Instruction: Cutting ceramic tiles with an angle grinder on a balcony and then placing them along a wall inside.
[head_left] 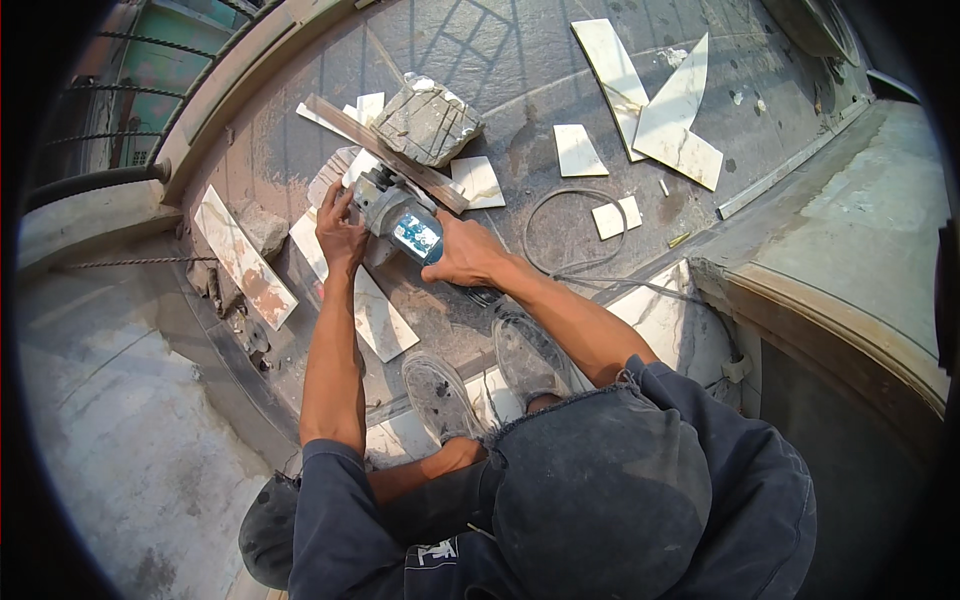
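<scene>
My right hand (465,250) is wrapped round the body of a teal and grey angle grinder (415,232). The grinder's metal head points up and left, over a piece of white marble-look tile (360,166); its disc is not clearly visible. Close beside the head, my left hand (342,235) has its fingers curled, and what they grip is partly hidden. A long strip of white tile (383,318) runs out beneath my left wrist. Across the far side of the grinder lies a wooden strip (388,152), touching a rough concrete block (428,120).
Cut tile pieces (610,85) lie at the far right, with smaller offcuts (578,150) nearer. The grey power cord (528,225) loops on the right. Another tile strip (243,258) and rubble (262,230) lie left. My dusty shoes (438,395) are close behind the grinder.
</scene>
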